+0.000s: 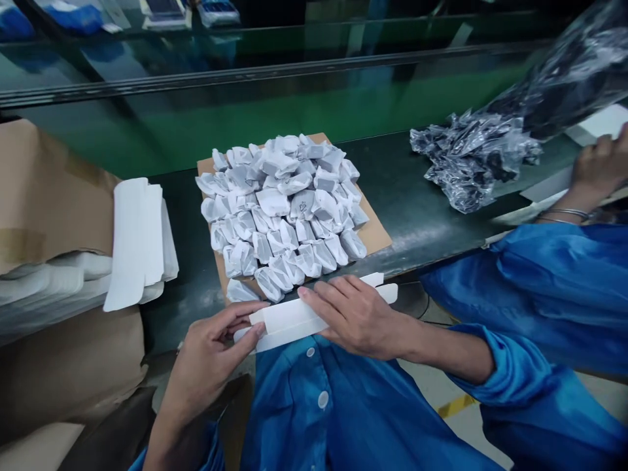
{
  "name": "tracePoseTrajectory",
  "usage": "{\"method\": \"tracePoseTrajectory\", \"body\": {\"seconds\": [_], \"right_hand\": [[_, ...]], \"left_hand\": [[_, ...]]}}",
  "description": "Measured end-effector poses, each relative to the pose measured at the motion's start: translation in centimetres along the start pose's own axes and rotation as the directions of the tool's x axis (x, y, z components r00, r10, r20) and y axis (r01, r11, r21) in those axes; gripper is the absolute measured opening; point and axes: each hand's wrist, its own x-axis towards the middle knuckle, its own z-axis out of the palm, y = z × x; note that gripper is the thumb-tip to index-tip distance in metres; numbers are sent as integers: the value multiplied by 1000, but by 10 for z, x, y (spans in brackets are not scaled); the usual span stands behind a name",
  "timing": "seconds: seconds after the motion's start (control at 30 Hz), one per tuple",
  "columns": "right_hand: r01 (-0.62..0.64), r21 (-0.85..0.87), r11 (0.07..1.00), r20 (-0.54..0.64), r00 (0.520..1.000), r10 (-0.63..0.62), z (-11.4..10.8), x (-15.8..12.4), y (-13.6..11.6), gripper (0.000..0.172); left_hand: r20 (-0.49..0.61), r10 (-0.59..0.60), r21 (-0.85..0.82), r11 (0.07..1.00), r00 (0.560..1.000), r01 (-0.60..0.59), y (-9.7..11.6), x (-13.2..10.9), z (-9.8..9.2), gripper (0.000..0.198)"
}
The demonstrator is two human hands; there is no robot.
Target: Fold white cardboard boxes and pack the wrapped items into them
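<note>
A long folded white carton (289,322) spans the space between my two hands, just above my lap at the bench edge. My left hand (216,347) pinches its left end between thumb and fingers. Across its right half lies my right hand (353,314), fingers closed over the top; flaps stick out past that hand. Directly beyond the carton, many small white-wrapped packets (289,209) are heaped in rows on a brown cardboard sheet (375,232). What is inside the packets is hidden.
Flat white cartons (140,242) lie stacked at the left, beside a brown cardboard box (53,190) holding more. Crumpled clear plastic bags (475,154) rest on the dark green bench (392,170) at the right. A co-worker's hand (601,163) is at the far right, near a white box.
</note>
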Motion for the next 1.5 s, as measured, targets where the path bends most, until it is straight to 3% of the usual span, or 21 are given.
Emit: {"method": "tracePoseTrajectory", "body": {"seconds": [0.2, 0.33, 0.37, 0.4, 0.47, 0.5, 0.53, 0.57, 0.63, 0.67, 0.73, 0.77, 0.87, 0.93, 1.0, 1.07, 1.17, 1.23, 1.3, 1.37, 1.5], "right_hand": [[-6, -108, 994, -31, 1000, 2, -1, -8, -12, 39], [-30, -108, 994, -58, 998, 24, -9, -9, -8, 31], [-75, -93, 993, -72, 995, 68, -10, -8, -6, 32], [-143, -82, 986, -94, 986, 135, -11, -6, -3, 35], [-322, -75, 944, -185, 934, 304, -8, 1, 0, 43], [-397, -76, 915, -247, 896, 368, -5, 5, -2, 45], [-438, -77, 896, -304, 866, 397, -2, 10, -6, 47], [-436, -76, 897, -338, 857, 388, 3, 14, -12, 47], [-340, -47, 939, -358, 884, 302, 10, 19, -26, 47], [-271, 2, 963, -327, 909, 257, 11, 21, -32, 47], [-144, 219, 965, -228, 954, 194, 8, 22, -37, 50], [-131, 358, 925, -194, 958, 211, 4, 23, -36, 52], [-168, 677, 717, -142, 926, 351, -11, 31, -19, 50], [-165, 774, 611, -112, 914, 390, -16, 42, -6, 36], [-121, 855, 505, -49, 949, 311, -16, 52, 5, 23], [-140, 933, 331, 31, 949, 315, -13, 59, 16, 19], [-184, 983, 20, 150, 852, 502, -8, 68, 30, 21], [-228, 968, -107, 250, 820, 515, -6, 74, 36, 28], [-282, 946, -158, 323, 862, 390, -6, 79, 37, 32], [-301, 942, -149, 333, 894, 300, -8, 84, 35, 28], [-316, 947, -61, 319, 902, 290, -10, 86, 27, 21]], "left_hand": [[-167, 166, 212, 969, 972, -129, 1, -5, 17, 10], [-164, 223, 154, 968, 961, -198, 8, -7, 12, 10], [-238, 219, 109, 974, 946, -198, 10, -8, 12, 13], [-370, 227, 71, 974, 901, -216, 13, -10, 14, 19], [-665, 269, 35, 943, 697, -331, 19, -13, 26, 30], [-743, 290, 28, 914, 603, -405, 22, -15, 36, 35], [-756, 308, 11, 888, 578, -459, 25, -15, 48, 42], [-717, 316, -31, 876, 621, -481, 27, -14, 60, 52], [-614, 273, -129, 891, 740, -436, 29, -10, 81, 76], [-612, 229, -145, 909, 757, -391, 27, -6, 87, 81], [-645, 153, -117, 948, 749, -295, 22, 2, 87, 76], [-643, 134, -87, 966, 754, -245, 18, 5, 82, 71], [-516, 185, 46, 981, 836, -189, 8, 10, 63, 60], [-471, 257, 113, 966, 844, -231, 6, 10, 56, 57], [-462, 303, 147, 953, 834, -264, 6, 9, 54, 50], [-440, 293, 137, 956, 849, -259, 5, 7, 54, 43], [-328, 243, 67, 970, 913, -235, 3, 4, 52, 40], [-288, 265, 82, 964, 920, -252, 3, 4, 50, 37], [-298, 320, 155, 946, 899, -285, 5, 6, 47, 33], [-318, 356, 238, 927, 879, -289, 6, 7, 45, 34], [-350, 368, 319, 912, 862, -260, 2, 10, 48, 46]]}}
